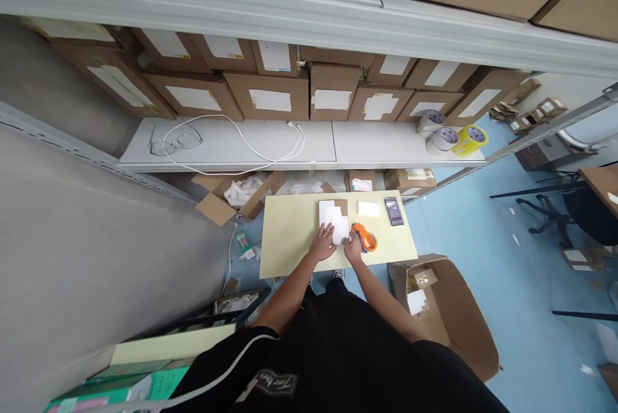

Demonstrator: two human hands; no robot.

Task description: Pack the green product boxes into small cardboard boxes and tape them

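A small cardboard box (340,206) with white labels (333,215) on its top lies on a pale yellow table (290,233). My left hand (322,244) rests flat on the lower left of the labels, fingers apart. At the lower right corner of the box, my right hand (353,247) is closed, thumb and curled fingers gripping its edge. Right beside that hand sits an orange tape dispenser (364,237). Farther back on the table are a stack of white labels (369,208) and a dark purple item (394,211), blurred out.
A shelf (381,143) behind holds labelled cardboard boxes (270,94), tape rolls (443,140), a white cable (241,136) and glasses (186,141). An open carton (463,316) stands on the floor at right. Another open box (217,201) is behind the table's left side.
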